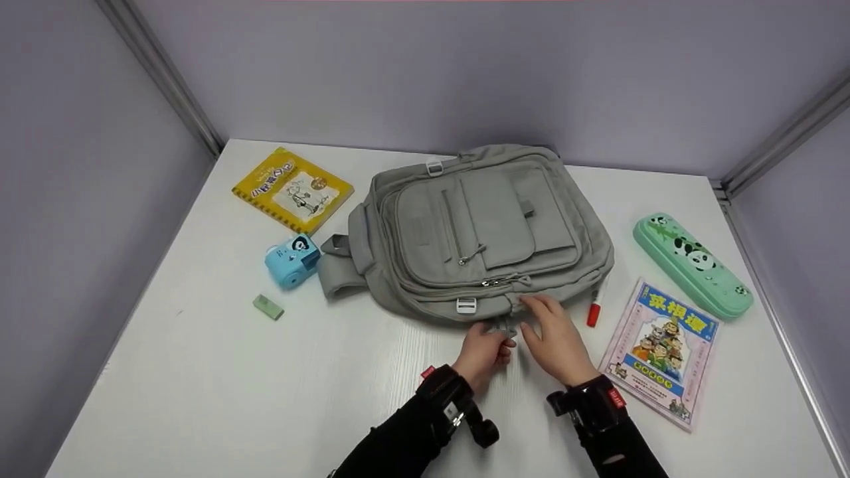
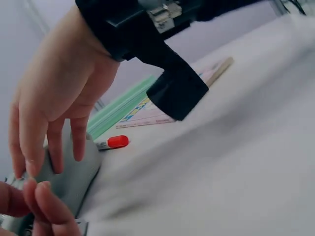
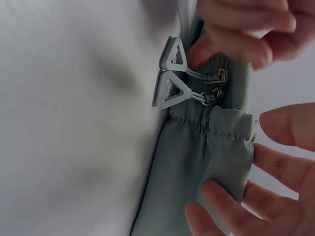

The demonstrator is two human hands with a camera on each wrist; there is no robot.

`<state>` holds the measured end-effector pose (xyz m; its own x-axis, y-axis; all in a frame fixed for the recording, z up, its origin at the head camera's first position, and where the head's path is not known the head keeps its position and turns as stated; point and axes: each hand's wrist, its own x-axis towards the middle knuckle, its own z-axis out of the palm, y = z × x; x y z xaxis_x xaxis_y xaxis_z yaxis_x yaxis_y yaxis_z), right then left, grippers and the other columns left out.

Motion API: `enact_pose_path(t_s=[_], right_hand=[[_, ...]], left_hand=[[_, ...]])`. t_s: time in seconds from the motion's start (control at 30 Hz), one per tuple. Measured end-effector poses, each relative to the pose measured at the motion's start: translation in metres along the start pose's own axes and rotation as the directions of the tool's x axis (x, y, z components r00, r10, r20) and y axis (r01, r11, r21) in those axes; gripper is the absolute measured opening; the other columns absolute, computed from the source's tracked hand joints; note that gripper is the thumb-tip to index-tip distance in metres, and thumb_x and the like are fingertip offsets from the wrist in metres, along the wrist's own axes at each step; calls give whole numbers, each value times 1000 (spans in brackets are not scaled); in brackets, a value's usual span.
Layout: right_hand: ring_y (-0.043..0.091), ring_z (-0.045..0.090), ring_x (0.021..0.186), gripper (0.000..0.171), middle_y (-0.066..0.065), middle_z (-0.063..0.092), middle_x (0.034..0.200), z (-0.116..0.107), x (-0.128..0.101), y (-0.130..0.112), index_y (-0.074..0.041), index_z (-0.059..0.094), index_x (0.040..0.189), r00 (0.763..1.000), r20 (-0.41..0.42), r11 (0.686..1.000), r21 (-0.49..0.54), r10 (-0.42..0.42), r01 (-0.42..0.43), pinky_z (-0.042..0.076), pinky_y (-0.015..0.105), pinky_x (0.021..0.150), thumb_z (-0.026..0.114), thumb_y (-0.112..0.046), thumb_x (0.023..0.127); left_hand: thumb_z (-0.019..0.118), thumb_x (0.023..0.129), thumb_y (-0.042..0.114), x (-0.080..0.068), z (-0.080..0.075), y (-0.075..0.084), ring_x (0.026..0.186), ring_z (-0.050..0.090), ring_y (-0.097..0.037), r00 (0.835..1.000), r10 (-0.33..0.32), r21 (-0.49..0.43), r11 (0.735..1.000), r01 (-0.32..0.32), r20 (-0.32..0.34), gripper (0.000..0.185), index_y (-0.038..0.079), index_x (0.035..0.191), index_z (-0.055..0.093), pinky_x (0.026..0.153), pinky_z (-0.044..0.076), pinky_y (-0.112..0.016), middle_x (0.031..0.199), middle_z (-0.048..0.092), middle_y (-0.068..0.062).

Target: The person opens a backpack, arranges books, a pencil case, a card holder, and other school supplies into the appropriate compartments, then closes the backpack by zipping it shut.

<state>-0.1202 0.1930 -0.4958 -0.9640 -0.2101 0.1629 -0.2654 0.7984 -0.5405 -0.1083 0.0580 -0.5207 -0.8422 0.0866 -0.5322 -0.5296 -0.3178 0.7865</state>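
A grey backpack (image 1: pixel 491 219) lies flat on the white table. At its near side my left hand (image 1: pixel 483 352) curls its fingers beside two triangular zipper pulls (image 3: pixel 172 91). One fingertip lies close to the upper pull, and both pulls hang from their cords; nothing shows between the curled fingers. My right hand (image 1: pixel 554 338) has its fingers extended and spread, touching the gathered fabric edge (image 3: pixel 229 130) of the bag in the right wrist view.
A yellow book (image 1: pixel 292 192), a blue camera-shaped item (image 1: pixel 292 262) and a small green block (image 1: pixel 268 307) lie left. A red-capped marker (image 1: pixel 594 315), a pink-edged comic book (image 1: pixel 664 352) and a green panda pencil case (image 1: pixel 694 265) lie right. Panels (image 1: pixel 425 73) enclose the table.
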Motion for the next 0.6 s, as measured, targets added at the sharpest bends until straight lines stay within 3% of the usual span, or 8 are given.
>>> enact_pose_path(t_s=[0.13,0.27,0.47,0.53,0.6], right_hand=[[39,59,119,40,21,59,126,1,-1,-1,1,61,127,1000,-14,1000,3,-5,5,47,52,99,67,-3,88],[38,59,119,39,20,59,126,3,-1,-1,0,62,128,1000,-17,1000,7,-5,5,48,52,99,66,-2,89],[37,60,117,36,19,59,124,3,0,0,-1,63,125,1000,-27,1000,-3,-3,3,48,51,98,66,-1,89],[37,61,116,35,19,59,122,4,1,1,-1,63,124,999,-38,1000,-8,-4,4,49,51,98,66,-1,89],[37,62,114,34,20,60,121,4,2,2,-1,63,123,999,-50,1000,-14,-6,5,49,51,97,66,0,89]], left_hand=[[44,95,-1,10,7,-4,58,45,-5,998,-49,-153,987,41,-45,24,-7,119,43,53,42,-16,70,52,1],[44,97,0,15,9,-6,55,46,-4,996,-45,-129,991,35,-73,14,-5,108,51,50,42,-16,66,52,2],[50,98,8,13,6,-4,45,43,-4,990,35,110,994,-20,-136,16,1,85,58,44,39,-16,57,50,3],[52,98,12,11,4,-2,45,42,-4,986,87,234,971,-53,-140,23,4,78,58,45,36,-18,56,48,5],[52,98,15,9,1,0,46,42,-6,980,147,361,928,-89,-136,27,4,75,60,48,35,-20,55,47,5]])
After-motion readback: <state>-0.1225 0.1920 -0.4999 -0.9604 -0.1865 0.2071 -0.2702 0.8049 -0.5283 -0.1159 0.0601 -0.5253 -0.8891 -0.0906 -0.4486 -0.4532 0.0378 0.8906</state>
